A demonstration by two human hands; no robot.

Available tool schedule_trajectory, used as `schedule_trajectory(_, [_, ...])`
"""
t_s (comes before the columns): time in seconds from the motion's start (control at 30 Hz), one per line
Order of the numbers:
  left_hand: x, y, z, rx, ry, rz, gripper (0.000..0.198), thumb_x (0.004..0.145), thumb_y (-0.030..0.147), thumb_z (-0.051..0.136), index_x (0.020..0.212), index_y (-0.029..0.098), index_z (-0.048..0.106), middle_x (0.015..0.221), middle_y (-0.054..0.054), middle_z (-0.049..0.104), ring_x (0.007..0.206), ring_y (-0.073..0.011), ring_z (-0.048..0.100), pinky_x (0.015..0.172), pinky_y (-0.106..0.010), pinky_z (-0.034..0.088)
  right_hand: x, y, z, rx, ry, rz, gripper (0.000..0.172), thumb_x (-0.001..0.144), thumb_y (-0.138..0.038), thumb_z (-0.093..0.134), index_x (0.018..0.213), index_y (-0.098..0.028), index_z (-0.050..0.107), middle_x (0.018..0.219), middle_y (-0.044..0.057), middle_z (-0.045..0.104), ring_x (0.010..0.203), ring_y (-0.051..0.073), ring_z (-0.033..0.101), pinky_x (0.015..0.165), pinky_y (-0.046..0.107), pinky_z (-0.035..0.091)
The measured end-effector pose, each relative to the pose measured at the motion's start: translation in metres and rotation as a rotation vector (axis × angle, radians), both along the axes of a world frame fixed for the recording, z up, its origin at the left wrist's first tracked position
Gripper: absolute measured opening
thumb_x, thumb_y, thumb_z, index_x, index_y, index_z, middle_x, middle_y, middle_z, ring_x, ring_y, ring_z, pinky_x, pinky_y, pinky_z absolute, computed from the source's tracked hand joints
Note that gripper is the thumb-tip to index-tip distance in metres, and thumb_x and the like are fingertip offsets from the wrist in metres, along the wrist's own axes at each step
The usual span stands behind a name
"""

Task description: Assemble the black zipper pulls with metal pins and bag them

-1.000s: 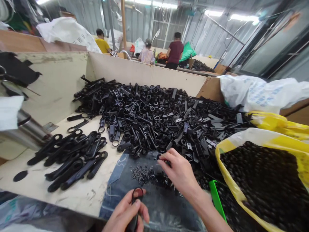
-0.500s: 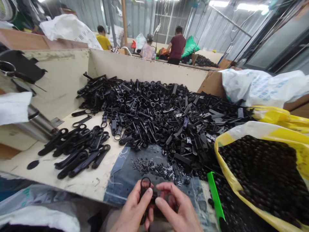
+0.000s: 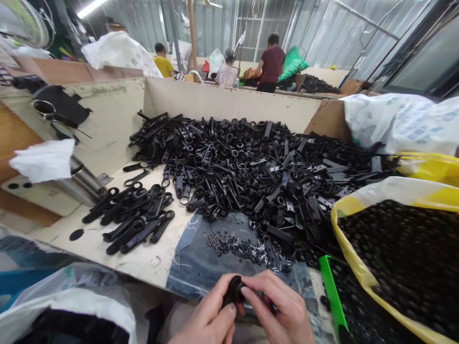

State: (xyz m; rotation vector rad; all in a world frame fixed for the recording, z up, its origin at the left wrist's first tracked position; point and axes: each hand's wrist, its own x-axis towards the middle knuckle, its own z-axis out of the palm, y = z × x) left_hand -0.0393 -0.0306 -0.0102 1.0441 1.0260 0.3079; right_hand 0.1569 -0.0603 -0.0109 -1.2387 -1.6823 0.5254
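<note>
Right hand [image 3: 283,303] is back from heap [image 3: 229,162], fingers pinching round-ended black part [image 3: 235,289]; left hand [image 3: 211,314] clamps it too. Shiny pins [image 3: 260,252] at 12 o'clock on denim [image 3: 201,265].

Item count, head view.
On my remote feed I count one left hand [image 3: 213,313], one right hand [image 3: 283,306], at least one held part [image 3: 234,289], one denim mat [image 3: 201,260], one green strip [image 3: 333,292], one bead-filled bag [image 3: 398,187], one caged fan [image 3: 28,25] and three co-workers [image 3: 273,62]. Heaped black parts [image 3: 229,165] and small pins [image 3: 263,253]: too numerous for me to count.
</note>
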Motion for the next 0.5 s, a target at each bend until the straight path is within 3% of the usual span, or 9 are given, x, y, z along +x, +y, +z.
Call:
schedule_trajectory(0.13, [0.0021, -0.0003, 0.0071, 0.078, 0.031, 0.024, 0.045, 0.093, 0.036, 0.058, 0.137, 0.023, 0.062, 0.072, 0.003, 0.060, 0.055, -0.0119, 0.046, 0.055, -0.023, 0.038, 0.0015, 0.0007, -0.0041, 0.047, -0.016, 0.060, 0.027, 0.096, -0.006, 0.064, 0.115, -0.024, 0.070, 0.088, 0.003, 0.074, 0.074, 0.016, 0.071, 0.065, 0.022, 0.058])
schedule_trajectory(0.27, [0.0015, -0.0003, 0.0077, 0.100, -0.004, 0.045, 0.037, 0.092, 0.034, 0.061, 0.128, 0.026, 0.068, 0.088, -0.002, 0.070, 0.065, -0.0150, 0.055, 0.058, -0.023, 0.041, 0.0049, 0.0012, -0.0053, 0.070, -0.043, 0.086, 0.029, 0.095, -0.003, 0.062, 0.114, -0.024, 0.068, 0.084, 0.003, 0.074, 0.071, 0.017, 0.070, 0.063, 0.024, 0.059])
schedule_trajectory(0.37, [0.0010, -0.0020, 0.0063, 0.080, -0.013, 0.070, 0.035, 0.091, 0.033, 0.062, 0.125, 0.028, 0.070, 0.090, -0.004, 0.072, 0.087, -0.0224, 0.064, 0.073, -0.027, 0.048, 0.0058, -0.0002, -0.0072, 0.076, -0.075, 0.107, 0.030, 0.095, -0.002, 0.061, 0.115, -0.024, 0.067, 0.084, 0.004, 0.073, 0.070, 0.016, 0.070, 0.062, 0.022, 0.059])
schedule_trajectory(0.5, [0.0016, -0.0034, 0.0084, 0.125, 0.041, 0.074, 0.036, 0.086, 0.030, 0.065, 0.122, 0.028, 0.072, 0.109, -0.007, 0.076, 0.112, -0.0300, 0.063, 0.096, -0.037, 0.047, 0.0061, -0.0018, -0.0086, 0.060, -0.103, 0.118, 0.024, 0.099, -0.008, 0.057, 0.114, -0.024, 0.069, 0.084, 0.005, 0.070, 0.066, 0.015, 0.069, 0.058, 0.021, 0.058])
